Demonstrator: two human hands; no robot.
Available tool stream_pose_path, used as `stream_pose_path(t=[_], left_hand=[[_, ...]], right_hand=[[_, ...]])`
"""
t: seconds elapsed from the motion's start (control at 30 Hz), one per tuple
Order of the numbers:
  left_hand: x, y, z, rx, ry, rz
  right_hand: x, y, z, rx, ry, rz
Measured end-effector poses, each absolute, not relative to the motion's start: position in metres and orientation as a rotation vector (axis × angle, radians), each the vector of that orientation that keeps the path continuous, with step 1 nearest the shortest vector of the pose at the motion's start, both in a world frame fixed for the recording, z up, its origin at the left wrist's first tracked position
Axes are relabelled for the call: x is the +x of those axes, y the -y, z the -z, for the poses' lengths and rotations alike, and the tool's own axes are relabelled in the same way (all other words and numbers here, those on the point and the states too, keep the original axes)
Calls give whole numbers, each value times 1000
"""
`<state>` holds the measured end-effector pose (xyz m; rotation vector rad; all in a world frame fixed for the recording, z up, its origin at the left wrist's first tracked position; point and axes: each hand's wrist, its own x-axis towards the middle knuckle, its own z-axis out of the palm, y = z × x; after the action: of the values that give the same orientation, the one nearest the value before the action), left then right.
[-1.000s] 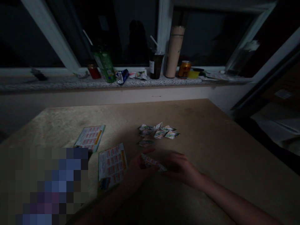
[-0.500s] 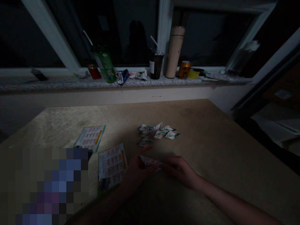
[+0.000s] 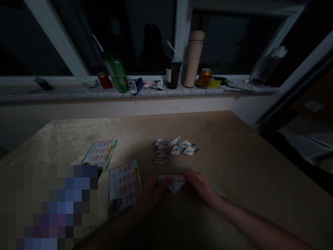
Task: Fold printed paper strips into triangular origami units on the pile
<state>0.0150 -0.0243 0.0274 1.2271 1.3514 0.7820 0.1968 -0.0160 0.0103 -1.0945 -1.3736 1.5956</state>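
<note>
Between my two hands is a partly folded sheet of printed paper (image 3: 175, 185), with a straight top edge and a point facing me. My left hand (image 3: 152, 189) grips its left end, thumb on top. At the right end, my right hand (image 3: 196, 184) has its fingers closed on the corner. Several small folded paper pieces (image 3: 177, 149) lie in a cluster just beyond the hands. A stack of printed sheets (image 3: 125, 184) lies beside my left forearm, and another printed stack (image 3: 100, 152) sits farther left.
The tabletop (image 3: 229, 146) runs back to a stone windowsill (image 3: 145, 93). Along the sill stand a green bottle (image 3: 117, 73), a red jar (image 3: 104, 80), a dark cup with a straw (image 3: 173, 74), a tall flask (image 3: 194, 59) and an orange can (image 3: 205, 78). A blurred-out patch covers the lower left.
The folded paper has turned from slanted to level, its point now towards me. My left index finger, stretched out before, has come down, and my right hand has shifted slightly.
</note>
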Motion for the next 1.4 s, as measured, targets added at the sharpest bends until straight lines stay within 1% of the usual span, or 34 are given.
stream_pose_path(t=[0.07,0.2,0.27,0.37,0.5,0.63,0.83,1.0,1.23,1.4], left_hand=[[16,25,-29,1205,-1342,-766],[16,28,-32,1226,-1361,-806],[16,28,-32,1268,-1372,-819],[15,27,-31,1351,-1362,-777],[17,26,-32,1410,-1279,-659],[21,28,-33,1453,-1166,-608],[21,29,-34,1362,-1200,-652],[20,29,-32,1336,-1246,-694],[15,26,-24,1231,-1285,-869],[16,27,-32,1369,-1222,-740]], right_hand=[[195,17,-12,-1100,1417,-1551],[198,17,-16,-1146,1562,-1289],[200,15,-17,-1156,1620,-1219],[203,14,-15,-1154,1626,-1250],[201,13,-11,-1122,1469,-1357],[199,13,-7,-1171,1375,-1329],[200,13,-8,-1257,1366,-1198],[201,11,-13,-1211,1386,-1261],[201,14,-22,-1173,1534,-1288],[200,17,-22,-1142,1491,-1325]])
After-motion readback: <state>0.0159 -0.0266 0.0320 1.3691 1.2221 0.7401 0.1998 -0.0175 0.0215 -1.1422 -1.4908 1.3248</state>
